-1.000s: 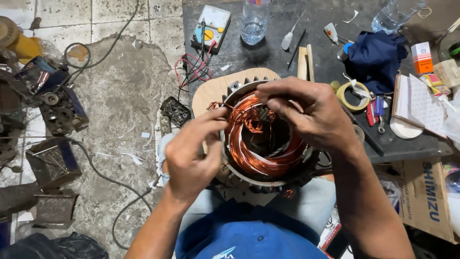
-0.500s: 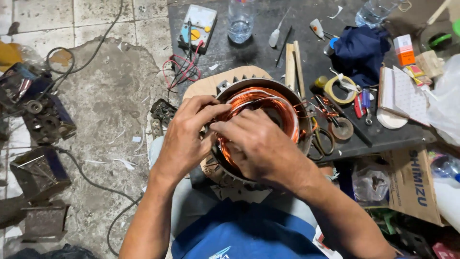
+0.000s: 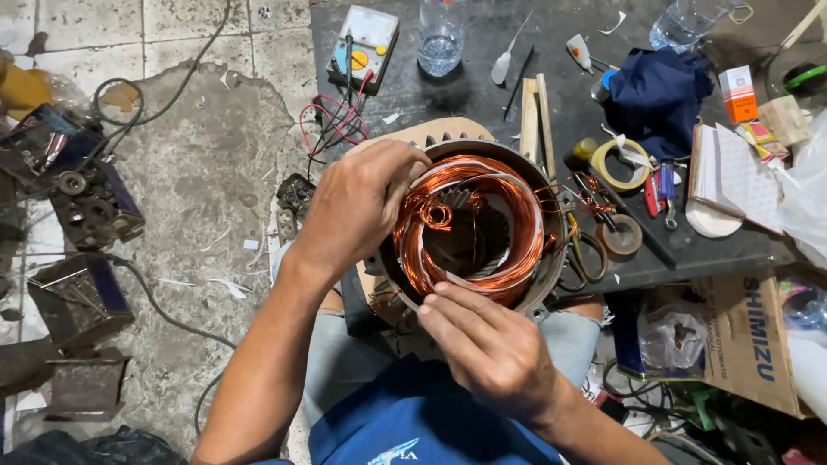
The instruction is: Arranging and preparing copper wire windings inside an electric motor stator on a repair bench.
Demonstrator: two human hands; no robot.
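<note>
A round metal motor stator (image 3: 551,226) rests on my lap against the edge of a dark low table (image 3: 482,86). Copper wire coils (image 3: 517,215) ring its inside, with white insulating strips among them. My left hand (image 3: 357,207) grips the stator's left rim, thumb over the coils. At the near rim, the fingertips of my right hand (image 3: 491,344) press on the copper winding and a white strip.
On the table lie a multimeter (image 3: 366,43) with red leads, two plastic bottles (image 3: 441,34), wooden sticks (image 3: 536,116), tape rolls (image 3: 618,164), a blue cloth (image 3: 659,90), scissors and a notebook (image 3: 728,172). Metal scrap parts (image 3: 77,189) and cables lie on the cracked floor at left. A cardboard box (image 3: 749,340) stands at right.
My right hand has come off the far side of the coils and down to the near rim, uncovering the winding. My left hand stays on the left rim.
</note>
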